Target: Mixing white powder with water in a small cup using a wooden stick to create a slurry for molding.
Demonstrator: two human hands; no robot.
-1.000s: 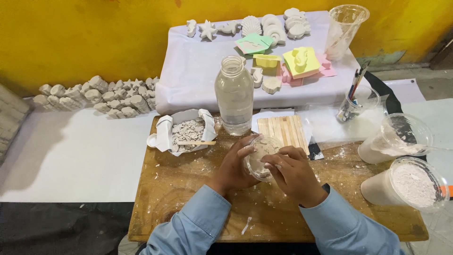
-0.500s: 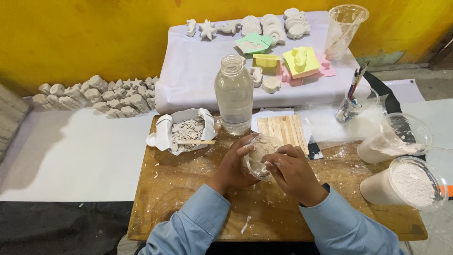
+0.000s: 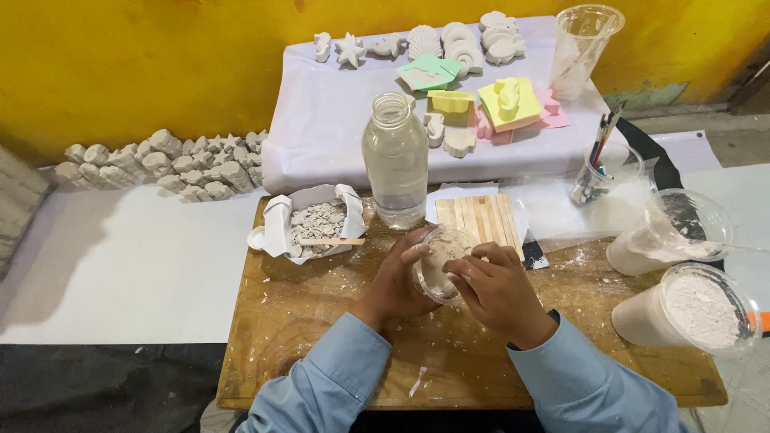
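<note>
Clear plastic cup point(image 3: 443, 261) of grey paste, tilted, is clasped between both hands: left hand point(image 3: 399, 281) cradles its side, right hand point(image 3: 497, 290) grips the rim. Glass bottle point(image 3: 395, 160) stands just beyond them.

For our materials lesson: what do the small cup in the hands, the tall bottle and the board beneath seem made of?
Small cup: clear thin plastic, smeared grey-white inside. Tall bottle: clear, glossy, glass or plastic, hard to tell. Board: brown wood with visible grain, dusted with white powder.
</note>
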